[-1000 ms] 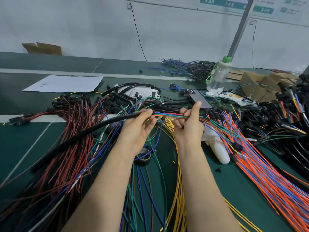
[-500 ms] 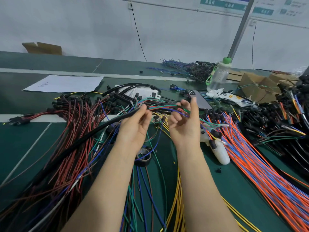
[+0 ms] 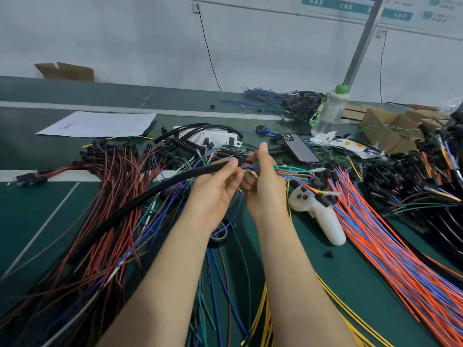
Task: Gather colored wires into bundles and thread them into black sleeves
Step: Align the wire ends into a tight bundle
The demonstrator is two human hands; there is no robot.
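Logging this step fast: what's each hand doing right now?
Left hand: pinching the end of the black sleeve.
Right hand: gripping the colored wire bundle.

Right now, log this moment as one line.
step: threading | left hand: pinches black sleeve end | right hand: pinches wire bundle at sleeve mouth

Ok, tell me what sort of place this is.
Probably a wire-harness assembly bench in a workshop or factory: sorted heaps of red wires and orange and blue wires cover a long green bench, and the left hand holds a black sleeve.
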